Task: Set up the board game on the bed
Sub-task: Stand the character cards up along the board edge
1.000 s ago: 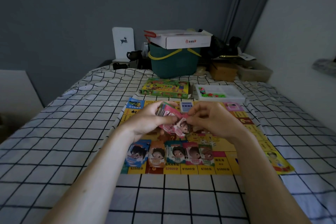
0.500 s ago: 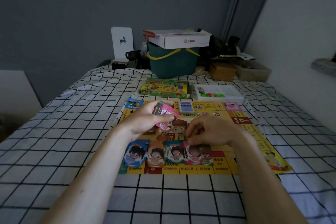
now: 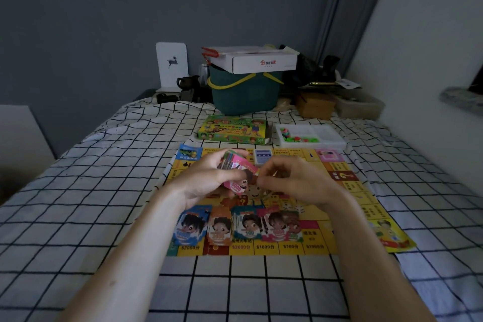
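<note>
Five sorted piles of play money (image 3: pixel 236 226) lie on the board's (image 3: pixel 347 217) near edge, just below both hands; sorting looks partly done. Left hand (image 3: pixel 209 180) grips the unsorted wad of notes (image 3: pixel 239 168), pink note outermost, cartoon face printed. Right hand (image 3: pixel 295 183), beside it, has fingertips drawn together at the wad's edge; whether it pinches a note, cannot tell. Piece tray (image 3: pixel 311 134) beyond looks untouched.

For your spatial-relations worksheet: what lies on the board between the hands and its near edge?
In the head view, a row of play-money piles lies on the game board.
</note>
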